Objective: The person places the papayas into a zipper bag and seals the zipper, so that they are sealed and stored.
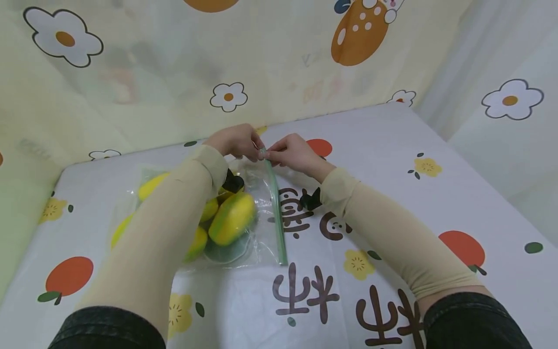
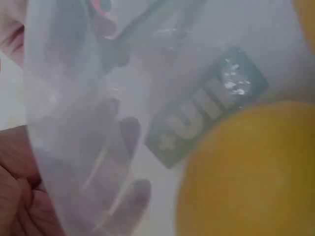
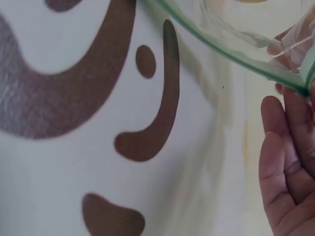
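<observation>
A clear zip bag [image 1: 266, 232] with a green zip strip [image 1: 277, 218] lies flat, several yellow-green mangoes [image 1: 233, 218] inside it. At the far end of the strip, my left hand [image 1: 237, 141] pinches the bag's corner. My right hand [image 1: 298, 154] pinches the same corner from the right, fingertips close against the left's. Through the film in the left wrist view, fingers [image 2: 130, 137] show blurred beside a green printed label [image 2: 206, 108]. The right wrist view has the right hand's curled fingers [image 3: 280, 162] just under the strip's end. My left forearm hides part of the mangoes.
Under the bag spreads a white tablecloth [image 1: 331, 300] printed with fruit, flowers and brown characters. A pale curtain [image 1: 165, 97] with flower prints hangs along the table's far edge, and another curtain [image 1: 505, 160] hangs at the right.
</observation>
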`<state>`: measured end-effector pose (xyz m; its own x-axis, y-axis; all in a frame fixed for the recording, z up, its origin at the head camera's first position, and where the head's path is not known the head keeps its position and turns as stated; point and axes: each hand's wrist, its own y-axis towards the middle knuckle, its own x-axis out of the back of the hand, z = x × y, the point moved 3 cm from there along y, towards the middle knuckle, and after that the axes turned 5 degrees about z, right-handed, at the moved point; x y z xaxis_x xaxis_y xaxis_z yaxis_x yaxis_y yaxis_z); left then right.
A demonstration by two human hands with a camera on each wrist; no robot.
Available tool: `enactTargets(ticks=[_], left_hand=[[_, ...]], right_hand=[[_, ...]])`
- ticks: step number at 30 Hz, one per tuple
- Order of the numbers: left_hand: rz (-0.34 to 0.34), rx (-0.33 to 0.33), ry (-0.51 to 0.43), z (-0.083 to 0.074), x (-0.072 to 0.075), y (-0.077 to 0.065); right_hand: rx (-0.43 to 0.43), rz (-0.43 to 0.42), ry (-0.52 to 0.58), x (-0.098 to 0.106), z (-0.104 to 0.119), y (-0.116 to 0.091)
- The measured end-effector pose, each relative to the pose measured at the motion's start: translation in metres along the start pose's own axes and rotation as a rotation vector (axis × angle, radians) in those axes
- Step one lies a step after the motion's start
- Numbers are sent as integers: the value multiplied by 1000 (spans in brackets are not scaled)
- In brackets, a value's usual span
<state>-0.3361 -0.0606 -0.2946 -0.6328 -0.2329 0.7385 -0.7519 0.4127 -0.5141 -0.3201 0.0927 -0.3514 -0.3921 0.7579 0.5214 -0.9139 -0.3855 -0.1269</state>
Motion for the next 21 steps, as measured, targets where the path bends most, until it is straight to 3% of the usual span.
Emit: enactTargets(ticks=[4, 7, 14, 21], left_hand=[[-47, -43, -100, 8, 1, -1], [-78, -63, -124, 12, 3, -2], [-89, -92, -138, 8, 6, -7], [-91, -57, -104, 4, 7, -6]], right_hand=[[11, -5, 21, 0, -3, 1], [13, -9, 32, 0, -3, 1], [15, -20, 38, 1, -1, -1], [19, -12, 39, 2, 2, -6]])
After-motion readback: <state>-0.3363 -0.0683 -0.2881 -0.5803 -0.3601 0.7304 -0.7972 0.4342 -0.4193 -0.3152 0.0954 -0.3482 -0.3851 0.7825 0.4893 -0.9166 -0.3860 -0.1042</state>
